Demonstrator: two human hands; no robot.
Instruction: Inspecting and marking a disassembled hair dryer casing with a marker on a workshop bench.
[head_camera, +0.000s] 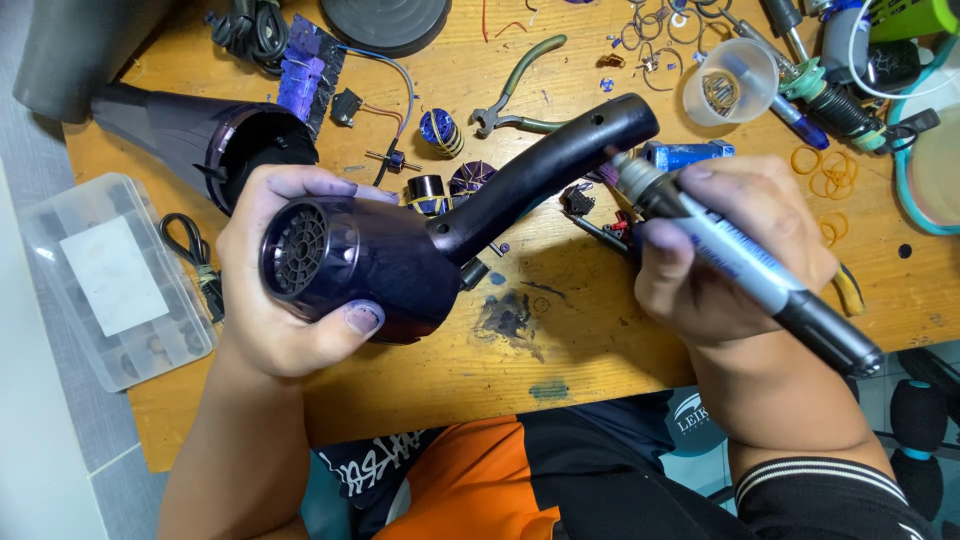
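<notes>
While left hand (275, 290) fingers wrap the dryer (400, 250) body, its handle angles up-right. Right hand (725, 255) fingers pinch a marker (740, 262), tip touching the handle's end.

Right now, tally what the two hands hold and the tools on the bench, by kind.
Hair dryer housings: 2, one in the left hand, one on the bench
Markers: 1, in the right hand
Pliers: 1
Clear cups: 1
Total: 5

One head camera looks steeply down, close over the wooden table (600, 330).
</notes>
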